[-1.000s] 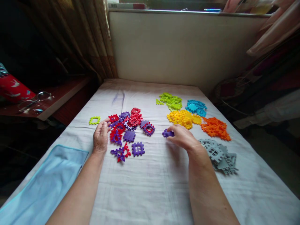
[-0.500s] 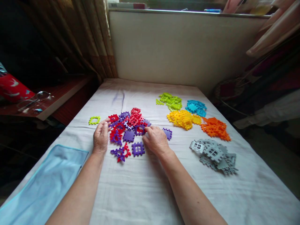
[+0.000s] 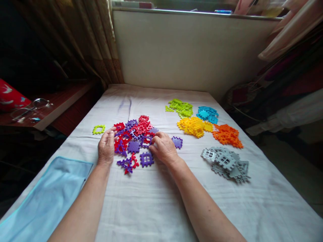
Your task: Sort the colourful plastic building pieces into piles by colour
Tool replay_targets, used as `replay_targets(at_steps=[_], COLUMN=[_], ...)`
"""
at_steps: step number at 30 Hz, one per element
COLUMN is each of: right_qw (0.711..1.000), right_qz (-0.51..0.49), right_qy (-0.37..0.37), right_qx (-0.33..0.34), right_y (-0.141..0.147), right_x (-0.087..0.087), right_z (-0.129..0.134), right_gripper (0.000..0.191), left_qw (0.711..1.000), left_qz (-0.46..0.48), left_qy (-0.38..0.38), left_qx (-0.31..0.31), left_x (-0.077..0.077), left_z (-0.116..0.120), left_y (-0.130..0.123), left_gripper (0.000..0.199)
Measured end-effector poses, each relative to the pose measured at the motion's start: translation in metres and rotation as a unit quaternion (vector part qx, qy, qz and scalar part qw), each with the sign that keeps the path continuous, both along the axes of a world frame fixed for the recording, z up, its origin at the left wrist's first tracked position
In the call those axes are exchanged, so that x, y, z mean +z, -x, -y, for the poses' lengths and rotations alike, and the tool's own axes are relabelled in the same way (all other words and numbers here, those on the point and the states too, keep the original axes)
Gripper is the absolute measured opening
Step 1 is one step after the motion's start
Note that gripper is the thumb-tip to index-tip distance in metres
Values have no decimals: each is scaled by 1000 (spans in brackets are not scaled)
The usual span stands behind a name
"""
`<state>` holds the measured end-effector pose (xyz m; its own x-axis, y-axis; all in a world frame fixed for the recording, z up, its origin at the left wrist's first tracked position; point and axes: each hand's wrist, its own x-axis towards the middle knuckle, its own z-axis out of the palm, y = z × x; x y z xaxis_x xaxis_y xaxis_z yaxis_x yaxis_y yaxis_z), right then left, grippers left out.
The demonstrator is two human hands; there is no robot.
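Observation:
A mixed pile of red interlocking plastic pieces (image 3: pixel 142 128) and purple ones lies on the sheet between my hands. My right hand (image 3: pixel 163 147) pinches the right edge of a purple square frame piece (image 3: pixel 145 142) at the front of the pile. Along the pile's left side rests my left hand (image 3: pixel 106 147), fingers loosely stretched and holding nothing, the fingertips close to a red frame piece (image 3: pixel 119 126). Nearer to me are a purple window piece (image 3: pixel 146 159) and a purple triangle piece (image 3: pixel 125 164). A purple panel (image 3: pixel 177 142) lies beyond my right hand.
Sorted heaps of green (image 3: pixel 180 108), blue (image 3: pixel 207 114), yellow (image 3: pixel 193 126), orange (image 3: pixel 227 135) and grey pieces (image 3: pixel 228 163) sit to the right. One lime frame (image 3: pixel 98 129) lies far left. A light blue cloth (image 3: pixel 54 188) covers the left edge; glasses (image 3: pixel 37 106) rest on a side table.
The view has shifted slightly, so everything appears a little further left. My right hand stays at the purple frame piece, and my left hand remains beside the pile.

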<state>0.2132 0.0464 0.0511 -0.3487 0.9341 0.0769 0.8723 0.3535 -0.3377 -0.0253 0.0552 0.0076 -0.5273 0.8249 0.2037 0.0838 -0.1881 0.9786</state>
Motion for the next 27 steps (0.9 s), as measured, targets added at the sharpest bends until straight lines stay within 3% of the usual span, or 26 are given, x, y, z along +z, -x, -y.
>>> replay_targets(at_steps=[11,16,21,27], right_qw=[998,998,998,981], right_qz=[-9,10,3,45], right_qy=[-32,-33,-29,54], right_qx=[55,48,-56,-179], right_y=[-1,-7,-45,-84], right_x=[-4,5,20,21], right_z=[1,-1,-9,-15], right_gripper=[20,24,27,33], left_qw=[1000,1000,1000,1000], left_qz=[1,-5,-7,-10], left_qy=[3,4,5,5], left_qx=[1,-1,-5,1], left_x=[0,0,-1,-2], left_z=[1,0,0,0], left_y=[0,1,1,1], left_gripper=[51,51,49,48])
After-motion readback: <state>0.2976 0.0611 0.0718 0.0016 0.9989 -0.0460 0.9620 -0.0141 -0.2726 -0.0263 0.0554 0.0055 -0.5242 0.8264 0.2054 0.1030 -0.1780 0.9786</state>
